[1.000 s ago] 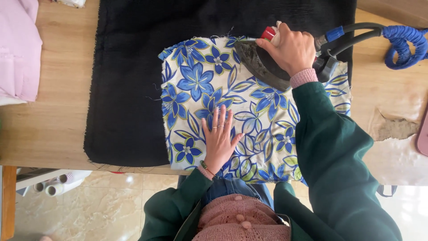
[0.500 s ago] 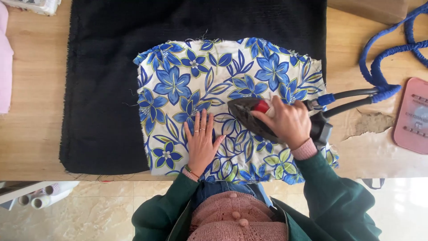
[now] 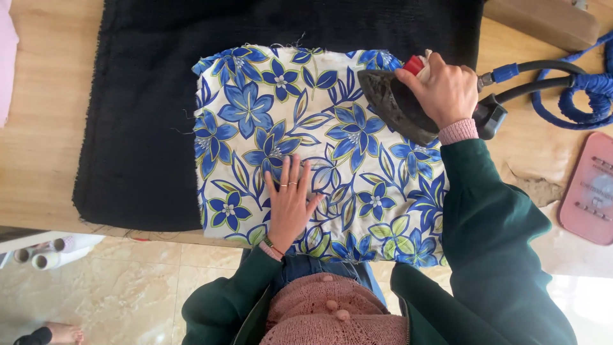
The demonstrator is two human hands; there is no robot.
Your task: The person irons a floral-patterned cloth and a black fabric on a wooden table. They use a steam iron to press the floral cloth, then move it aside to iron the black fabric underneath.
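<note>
Floral fabric (image 3: 319, 147) lying partly hidden: right hand (image 3: 440, 89) gripping, covering iron (image 3: 393, 102) handle; left hand (image 3: 290, 204) pressing flat, released, near table (image 3: 45, 128) front edge.

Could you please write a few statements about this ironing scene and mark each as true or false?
1. The right hand grips the iron. True.
2. The left hand lifts a corner of the floral fabric. False: it lies flat on it.
3. The fabric rests on a black mat. True.
4. The iron sits at the fabric's near left corner. False: far right.
5. A blue cord lies at the right. True.
</note>
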